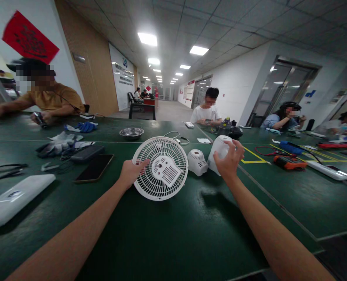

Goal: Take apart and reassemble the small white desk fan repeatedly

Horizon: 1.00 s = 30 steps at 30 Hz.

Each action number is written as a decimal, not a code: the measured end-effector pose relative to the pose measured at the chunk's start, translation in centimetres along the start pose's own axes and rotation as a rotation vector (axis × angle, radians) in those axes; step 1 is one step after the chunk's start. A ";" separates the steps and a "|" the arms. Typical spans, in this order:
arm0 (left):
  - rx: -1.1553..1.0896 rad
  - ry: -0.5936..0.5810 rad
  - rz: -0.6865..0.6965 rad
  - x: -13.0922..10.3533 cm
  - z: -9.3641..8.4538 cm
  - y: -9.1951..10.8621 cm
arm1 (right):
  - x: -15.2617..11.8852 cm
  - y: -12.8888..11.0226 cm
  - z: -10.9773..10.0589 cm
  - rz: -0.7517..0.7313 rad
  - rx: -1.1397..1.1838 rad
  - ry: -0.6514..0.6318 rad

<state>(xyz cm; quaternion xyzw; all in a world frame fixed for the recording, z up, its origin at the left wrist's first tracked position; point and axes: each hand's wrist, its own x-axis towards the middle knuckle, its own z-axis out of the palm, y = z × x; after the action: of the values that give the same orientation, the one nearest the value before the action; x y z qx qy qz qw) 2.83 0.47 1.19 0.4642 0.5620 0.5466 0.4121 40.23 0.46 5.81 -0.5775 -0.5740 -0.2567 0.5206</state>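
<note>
A round white fan grille (161,168) is held tilted up over the green table, its slotted centre plate facing the camera. My left hand (131,172) grips its left rim, thumb over the bars. Right of the grille stands a small white vented housing (197,162). Beside that, my right hand (229,157) is closed round the right side of a larger white plastic part (217,150), which is tilted. Part of this larger piece is hidden by my fingers.
On the green table (167,238), a metal bowl (131,133) and a cable (177,137) lie behind the grille. A phone (94,168), black case (87,154) and gloves (60,142) lie left; an orange meter (289,162) lies right. People sit around the table.
</note>
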 end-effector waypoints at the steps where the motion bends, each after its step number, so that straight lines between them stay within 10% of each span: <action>1: 0.009 0.009 -0.006 0.0 0.0 0.0 | 0.4 0.8 -0.1 0.057 -0.023 0.055; 16: 0.054 -0.015 -0.071 -0.3 -0.2 0.4 | -1.6 6.4 3.5 0.527 0.171 -0.366; 26: 0.059 -0.007 -0.046 -0.2 -0.2 0.4 | 0.1 2.7 2.1 0.508 0.267 0.034; 30: 0.067 -0.007 -0.013 -0.3 -0.1 0.4 | -0.3 -0.2 1.8 0.366 0.336 -0.027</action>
<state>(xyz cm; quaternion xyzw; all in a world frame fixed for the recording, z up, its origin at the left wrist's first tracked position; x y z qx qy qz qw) 2.80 0.09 1.58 0.4761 0.5815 0.5230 0.4020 39.48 1.88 5.05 -0.5806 -0.5015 -0.0515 0.6394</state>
